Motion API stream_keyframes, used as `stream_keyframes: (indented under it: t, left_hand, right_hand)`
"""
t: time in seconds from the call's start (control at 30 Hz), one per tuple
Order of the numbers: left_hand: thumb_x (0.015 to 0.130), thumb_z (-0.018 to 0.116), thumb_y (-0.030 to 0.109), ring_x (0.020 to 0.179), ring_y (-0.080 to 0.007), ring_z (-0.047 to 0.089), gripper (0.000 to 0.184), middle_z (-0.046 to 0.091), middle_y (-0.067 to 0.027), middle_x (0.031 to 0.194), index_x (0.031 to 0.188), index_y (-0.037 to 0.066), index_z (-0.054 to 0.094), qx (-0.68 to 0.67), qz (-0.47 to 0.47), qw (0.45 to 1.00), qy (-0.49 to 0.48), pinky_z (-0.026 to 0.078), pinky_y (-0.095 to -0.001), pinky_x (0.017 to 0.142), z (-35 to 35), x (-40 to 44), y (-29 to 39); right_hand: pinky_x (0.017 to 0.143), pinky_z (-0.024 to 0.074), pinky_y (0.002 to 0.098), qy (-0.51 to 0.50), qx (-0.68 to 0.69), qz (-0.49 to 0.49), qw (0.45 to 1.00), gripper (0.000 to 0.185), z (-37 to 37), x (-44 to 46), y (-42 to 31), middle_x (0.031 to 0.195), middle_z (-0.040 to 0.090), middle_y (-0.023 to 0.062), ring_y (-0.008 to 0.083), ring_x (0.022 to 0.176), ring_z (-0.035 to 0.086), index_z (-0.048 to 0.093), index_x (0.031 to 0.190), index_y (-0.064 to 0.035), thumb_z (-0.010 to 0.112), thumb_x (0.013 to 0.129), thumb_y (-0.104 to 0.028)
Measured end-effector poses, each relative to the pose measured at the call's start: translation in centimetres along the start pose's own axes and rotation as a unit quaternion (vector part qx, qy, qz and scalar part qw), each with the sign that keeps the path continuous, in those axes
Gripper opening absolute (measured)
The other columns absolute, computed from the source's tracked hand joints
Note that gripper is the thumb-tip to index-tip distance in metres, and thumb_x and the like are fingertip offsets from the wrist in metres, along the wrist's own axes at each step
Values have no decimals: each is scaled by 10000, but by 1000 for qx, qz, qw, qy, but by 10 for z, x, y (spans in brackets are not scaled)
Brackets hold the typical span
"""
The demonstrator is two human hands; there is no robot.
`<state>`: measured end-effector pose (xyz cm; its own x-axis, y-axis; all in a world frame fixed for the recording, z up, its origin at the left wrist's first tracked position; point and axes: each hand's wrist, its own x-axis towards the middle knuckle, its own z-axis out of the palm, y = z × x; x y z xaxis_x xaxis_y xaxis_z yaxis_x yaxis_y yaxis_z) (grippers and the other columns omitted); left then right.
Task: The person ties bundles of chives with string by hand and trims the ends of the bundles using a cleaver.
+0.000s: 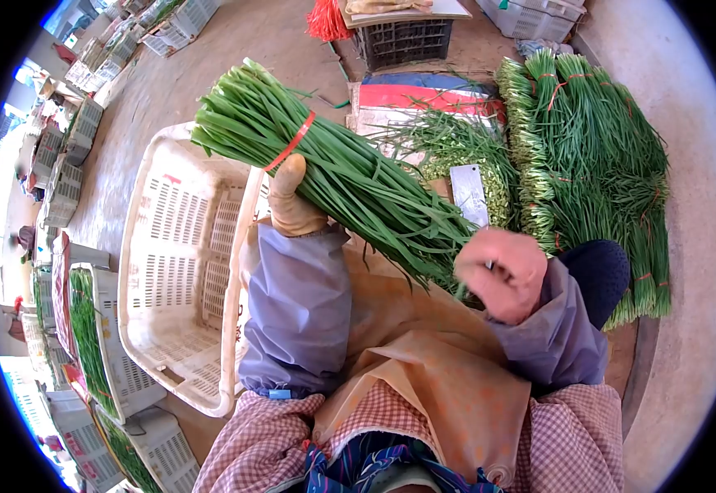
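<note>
My left hand (294,197), in a tan glove, is closed round a thick bundle of long green stalks (350,177), held slantwise over my lap. A red band (294,141) circles the bundle near its cut ends, at the upper left. Beside the leafy tips at the lower right is my right hand (503,275), bare and blurred, with its fingers curled; whether anything is in them cannot be made out. Beyond that hand, a flat metal blade (470,194) lies by a heap of loose stalks and trimmings (465,148).
An empty white plastic crate (231,271) stands at my left. Banded green bundles (592,156) are stacked at the right. A black crate (403,43) with a board on top is ahead. More crates (132,353) line the far left, with people in the background.
</note>
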<state>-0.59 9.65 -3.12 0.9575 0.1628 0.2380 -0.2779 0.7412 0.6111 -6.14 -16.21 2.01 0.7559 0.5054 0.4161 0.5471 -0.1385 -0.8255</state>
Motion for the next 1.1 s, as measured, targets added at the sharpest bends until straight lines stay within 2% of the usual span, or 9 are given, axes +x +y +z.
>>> stream_keyframes:
  t: [0.13, 0.2, 0.33, 0.5, 0.67, 0.77, 0.87, 1.03, 1.1]
  left_hand:
    - [754, 769, 360, 862, -338, 692, 606, 682, -196, 1000, 1175, -32, 579, -14, -17, 999, -25, 596, -471, 793, -2, 1, -4]
    - [753, 770, 364, 865, -333, 693, 614, 683, -193, 1010, 1182, -30, 576, -14, -36, 999, -36, 595, -468, 793, -3, 0, -5]
    - [765, 767, 335, 866, -331, 698, 586, 686, -194, 1013, 1188, -22, 575, -9, -28, 998, -47, 599, -462, 786, 0, 0, -6]
    - [768, 772, 318, 862, -332, 698, 570, 683, -191, 1022, 1182, -21, 574, -7, 6, 1000, -28, 604, -458, 773, -3, 2, -3]
    - [770, 772, 336, 866, -329, 695, 578, 681, -192, 1027, 1183, -21, 582, -13, 23, 1000, 7, 596, -459, 788, -6, 2, -2]
    - [781, 757, 354, 879, -325, 693, 575, 681, -192, 1027, 1176, -28, 587, -32, 38, 999, 16, 588, -458, 810, -4, 1, 6]
    - [787, 747, 370, 892, -324, 691, 580, 682, -194, 1025, 1170, -36, 590, -39, 45, 998, 6, 583, -453, 825, -2, 1, 7]
    - [682, 796, 238, 948, -240, 651, 612, 662, -94, 1064, 1219, 18, 600, 45, 69, 988, 128, 536, -374, 870, -22, -4, -7]
    - [648, 821, 237, 957, -221, 638, 610, 660, -82, 1064, 1190, 35, 631, 6, 118, 986, 121, 521, -360, 875, 0, -3, 6]
  right_hand:
    - [626, 477, 323, 132, -97, 37, 986, 160, 6, 7, 17, 861, 622, 89, 188, 663, 550, 642, 947, -39, 696, 801, -4]
    - [622, 479, 348, 82, -93, 93, 988, 199, 18, 12, 7, 839, 610, 93, 221, 676, 573, 632, 985, -45, 721, 807, -40]
    - [608, 480, 349, 73, -226, -23, 971, 154, 38, 24, 34, 778, 613, 150, 302, 641, 587, 649, 951, -10, 732, 830, -55]
    - [584, 455, 287, 91, 10, 58, 994, 50, 28, 27, 38, 707, 594, 64, 172, 613, 559, 642, 895, 3, 652, 904, -45]
    - [538, 363, 209, 232, 352, 109, 900, 103, 12, 29, 46, 719, 567, -6, 39, 600, 457, 637, 931, 12, 565, 969, -51]
    - [594, 420, 238, 188, 69, 197, 960, 98, -11, 24, 67, 774, 600, 31, 85, 651, 518, 632, 978, 16, 578, 955, -62]
    - [697, 468, 280, 185, -155, 40, 969, 124, -1, 29, 48, 865, 629, 81, 158, 748, 585, 633, 1005, 16, 615, 921, -75]
    - [797, 463, 447, 12, -237, -73, 969, 355, 39, 56, 29, 1012, 631, 181, 376, 933, 570, 618, 1147, -3, 699, 824, -126]
    - [728, 434, 462, 2, -284, -90, 955, 296, 50, 45, 58, 924, 609, 180, 372, 814, 563, 619, 1106, 4, 660, 841, -123]
